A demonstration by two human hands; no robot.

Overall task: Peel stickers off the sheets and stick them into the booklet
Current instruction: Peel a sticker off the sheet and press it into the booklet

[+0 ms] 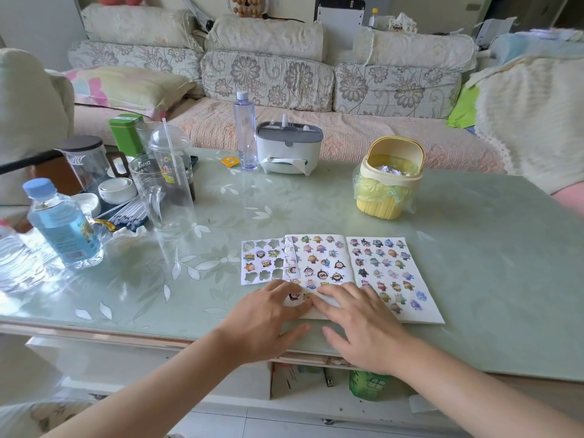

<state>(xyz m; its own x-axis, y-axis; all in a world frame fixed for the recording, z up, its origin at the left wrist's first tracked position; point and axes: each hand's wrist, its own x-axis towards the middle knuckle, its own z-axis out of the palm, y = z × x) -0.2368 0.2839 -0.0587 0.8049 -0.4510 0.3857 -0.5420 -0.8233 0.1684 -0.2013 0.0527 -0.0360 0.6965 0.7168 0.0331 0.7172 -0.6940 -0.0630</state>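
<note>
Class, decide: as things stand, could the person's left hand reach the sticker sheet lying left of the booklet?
Probably yes: the left hand lies right at the sticker sheet's near edge, with nothing between them.

Bright daylight from the left, glare on table [442,248], edges warped.

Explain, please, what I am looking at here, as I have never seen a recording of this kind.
There is no machine here: a person wears one camera on the head, looking forward and down, so you see their own arms. On the table lies an open booklet, its pages full of cartoon stickers, with a partly peeled sticker sheet at its left edge. The left hand and right hand both lie flat on the lower left page; neither seems to grip anything. Elsewhere stand a yellow bin and a water bottle.
</note>
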